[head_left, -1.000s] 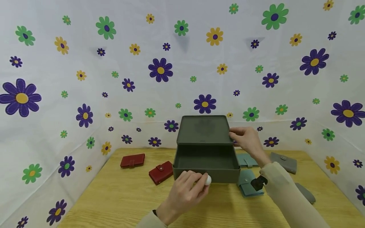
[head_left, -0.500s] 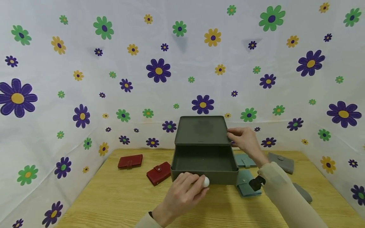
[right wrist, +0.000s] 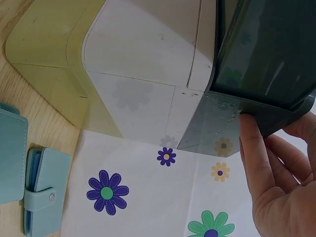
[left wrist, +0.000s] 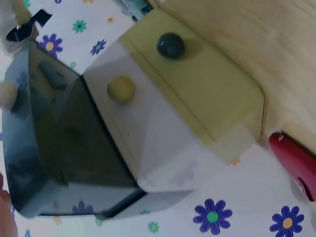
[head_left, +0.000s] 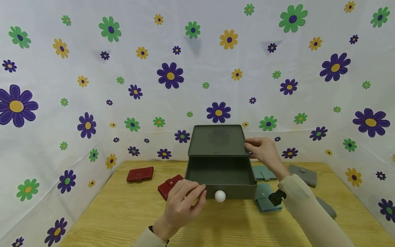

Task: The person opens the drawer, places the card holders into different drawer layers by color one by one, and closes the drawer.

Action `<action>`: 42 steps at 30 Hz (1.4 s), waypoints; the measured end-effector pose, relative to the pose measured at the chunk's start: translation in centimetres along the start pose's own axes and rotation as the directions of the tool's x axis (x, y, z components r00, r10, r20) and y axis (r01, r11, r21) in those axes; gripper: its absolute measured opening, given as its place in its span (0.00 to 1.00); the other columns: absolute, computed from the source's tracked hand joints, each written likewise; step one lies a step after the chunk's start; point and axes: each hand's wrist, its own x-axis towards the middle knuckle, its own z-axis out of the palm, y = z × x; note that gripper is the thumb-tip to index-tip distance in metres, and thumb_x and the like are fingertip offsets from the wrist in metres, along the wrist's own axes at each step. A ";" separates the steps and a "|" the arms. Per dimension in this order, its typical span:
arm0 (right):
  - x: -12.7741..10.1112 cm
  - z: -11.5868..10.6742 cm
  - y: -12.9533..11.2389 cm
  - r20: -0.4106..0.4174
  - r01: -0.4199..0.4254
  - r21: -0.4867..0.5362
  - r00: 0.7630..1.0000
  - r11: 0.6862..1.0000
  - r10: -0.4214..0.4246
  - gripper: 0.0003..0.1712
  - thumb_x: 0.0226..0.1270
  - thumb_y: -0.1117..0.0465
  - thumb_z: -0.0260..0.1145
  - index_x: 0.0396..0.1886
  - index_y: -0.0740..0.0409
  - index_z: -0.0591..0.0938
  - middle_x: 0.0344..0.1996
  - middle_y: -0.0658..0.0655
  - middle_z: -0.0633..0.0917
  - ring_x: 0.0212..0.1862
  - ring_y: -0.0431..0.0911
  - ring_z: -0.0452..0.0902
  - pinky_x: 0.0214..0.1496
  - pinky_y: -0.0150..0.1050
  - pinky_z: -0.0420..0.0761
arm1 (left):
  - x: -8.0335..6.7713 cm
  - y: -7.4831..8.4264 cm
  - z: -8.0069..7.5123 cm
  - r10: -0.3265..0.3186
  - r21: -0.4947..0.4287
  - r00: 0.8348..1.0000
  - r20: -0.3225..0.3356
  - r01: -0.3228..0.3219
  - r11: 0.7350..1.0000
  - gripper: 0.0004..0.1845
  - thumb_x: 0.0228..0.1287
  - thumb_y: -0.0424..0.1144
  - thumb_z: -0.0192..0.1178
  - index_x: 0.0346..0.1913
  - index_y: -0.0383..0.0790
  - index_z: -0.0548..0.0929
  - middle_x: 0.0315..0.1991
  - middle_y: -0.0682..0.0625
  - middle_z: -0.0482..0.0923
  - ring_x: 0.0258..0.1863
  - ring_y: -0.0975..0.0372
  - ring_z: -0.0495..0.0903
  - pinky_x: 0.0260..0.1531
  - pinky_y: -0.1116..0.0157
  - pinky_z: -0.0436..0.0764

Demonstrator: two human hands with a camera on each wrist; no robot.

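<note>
Wooden table (head_left: 123,219), open drawer (head_left: 220,180), white knob (head_left: 220,196) just right of left hand (head_left: 182,206)

Left hand (head_left: 182,202) loose, right hand (head_left: 263,151) curled

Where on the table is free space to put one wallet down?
The table's near-left part, in front of the two red wallets, is bare. Right of the drawer box is crowded: blue wallets, grey wallets and the right hand.
</note>
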 end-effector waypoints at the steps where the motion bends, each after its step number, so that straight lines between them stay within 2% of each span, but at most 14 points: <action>1: 0.0 0.0 0.0 0.000 -0.001 0.000 1.000 1.000 0.001 0.22 0.74 0.58 0.60 0.62 0.63 0.78 0.54 0.68 0.83 0.44 0.52 0.87 0.41 0.38 0.87 | 0.1 -0.2 -0.2 -0.004 0.006 1.000 -0.011 0.004 1.000 0.12 0.67 0.36 0.59 0.30 0.34 0.88 0.27 0.48 0.80 0.24 0.61 0.75 0.26 0.69 0.78; 6: -0.1 0.1 0.0 0.004 -0.009 0.003 1.000 1.000 0.009 0.22 0.74 0.57 0.60 0.63 0.63 0.78 0.54 0.68 0.83 0.44 0.53 0.87 0.41 0.39 0.87 | 0.4 -1.2 -1.0 -0.036 0.033 0.998 -0.049 0.037 0.999 0.11 0.66 0.34 0.59 0.30 0.32 0.87 0.26 0.47 0.80 0.23 0.59 0.75 0.24 0.68 0.78; 13: 0.1 0.0 -0.1 -0.001 -0.013 0.000 1.000 1.000 0.013 0.23 0.74 0.56 0.60 0.63 0.62 0.78 0.55 0.67 0.83 0.45 0.52 0.87 0.41 0.38 0.87 | -0.7 -3.5 -1.5 -0.183 -0.009 0.981 -0.069 0.182 0.983 0.10 0.66 0.35 0.61 0.33 0.30 0.87 0.30 0.43 0.80 0.26 0.57 0.77 0.25 0.69 0.81; 18: 0.2 -0.1 -0.3 0.009 -0.007 0.005 1.000 1.000 0.007 0.23 0.74 0.57 0.60 0.63 0.62 0.77 0.56 0.68 0.82 0.46 0.54 0.87 0.42 0.38 0.87 | -1.9 -5.1 -1.7 -0.289 -0.031 0.953 -0.092 0.288 0.957 0.11 0.67 0.37 0.61 0.33 0.30 0.87 0.30 0.42 0.80 0.26 0.56 0.77 0.23 0.72 0.77; 24: -0.1 -0.1 -0.2 0.016 -0.002 0.009 1.000 1.000 0.002 0.23 0.74 0.57 0.60 0.64 0.62 0.77 0.56 0.68 0.82 0.47 0.54 0.86 0.42 0.39 0.87 | -3.5 -6.4 -1.7 -0.378 -0.035 0.921 -0.095 0.377 0.926 0.11 0.67 0.36 0.60 0.31 0.33 0.87 0.29 0.44 0.82 0.27 0.57 0.80 0.30 0.68 0.81; 28: -0.3 -0.1 -0.1 0.012 -0.004 0.010 1.000 1.000 0.004 0.23 0.74 0.57 0.60 0.64 0.63 0.77 0.56 0.68 0.82 0.46 0.54 0.86 0.42 0.39 0.87 | -5.0 -7.4 -1.8 -0.428 -0.001 0.903 -0.043 0.428 0.904 0.07 0.62 0.32 0.60 0.29 0.35 0.86 0.27 0.46 0.82 0.25 0.59 0.78 0.27 0.69 0.79; 30: -0.3 -0.1 -0.1 0.010 -0.001 0.010 1.000 1.000 0.001 0.23 0.74 0.57 0.60 0.64 0.63 0.77 0.56 0.68 0.82 0.47 0.55 0.86 0.42 0.39 0.87 | -5.8 -8.0 -1.9 -0.475 0.022 0.880 0.023 0.474 0.880 0.06 0.62 0.32 0.62 0.29 0.35 0.86 0.28 0.46 0.82 0.25 0.60 0.78 0.26 0.70 0.78; 32: -0.3 -0.2 0.0 0.009 0.006 0.011 1.000 1.000 -0.006 0.23 0.74 0.57 0.60 0.64 0.63 0.77 0.56 0.68 0.82 0.47 0.55 0.86 0.43 0.39 0.87 | -6.6 -8.6 -1.9 -0.533 0.043 0.839 0.114 0.531 0.846 0.04 0.61 0.33 0.64 0.31 0.37 0.87 0.29 0.48 0.83 0.27 0.61 0.78 0.25 0.69 0.79; 34: -0.2 -0.2 0.0 0.008 0.008 0.012 1.000 1.000 -0.008 0.23 0.74 0.57 0.60 0.64 0.63 0.77 0.56 0.68 0.82 0.47 0.55 0.86 0.43 0.39 0.87 | -7.3 -9.3 -2.0 -0.590 0.072 0.779 0.211 0.590 0.804 0.03 0.61 0.34 0.66 0.34 0.39 0.88 0.30 0.49 0.83 0.29 0.61 0.79 0.25 0.67 0.80; 36: -0.2 -0.2 0.0 0.006 0.006 0.012 1.000 1.000 -0.006 0.23 0.74 0.57 0.60 0.64 0.63 0.77 0.55 0.68 0.82 0.46 0.54 0.86 0.42 0.39 0.87 | -7.9 -9.9 -2.1 -0.636 0.122 0.708 0.307 0.633 0.764 0.03 0.62 0.36 0.67 0.35 0.41 0.88 0.32 0.50 0.84 0.31 0.61 0.80 0.26 0.65 0.81; 40: -0.1 -0.1 0.1 0.013 -0.005 0.008 1.000 1.000 0.005 0.23 0.75 0.57 0.59 0.64 0.62 0.76 0.56 0.68 0.82 0.46 0.54 0.86 0.42 0.39 0.87 | -9.1 -10.8 -2.5 -0.697 0.248 0.547 0.463 0.675 0.694 0.06 0.63 0.41 0.67 0.35 0.42 0.89 0.36 0.50 0.86 0.35 0.58 0.83 0.32 0.60 0.83; 42: -0.1 -0.1 0.2 0.014 -0.006 0.007 1.000 1.000 0.006 0.23 0.75 0.57 0.59 0.64 0.62 0.76 0.56 0.68 0.82 0.47 0.54 0.86 0.42 0.39 0.87 | -9.6 -11.2 -2.8 -0.715 0.309 0.453 0.532 0.682 0.662 0.07 0.63 0.42 0.67 0.36 0.42 0.88 0.38 0.49 0.86 0.38 0.56 0.83 0.37 0.57 0.84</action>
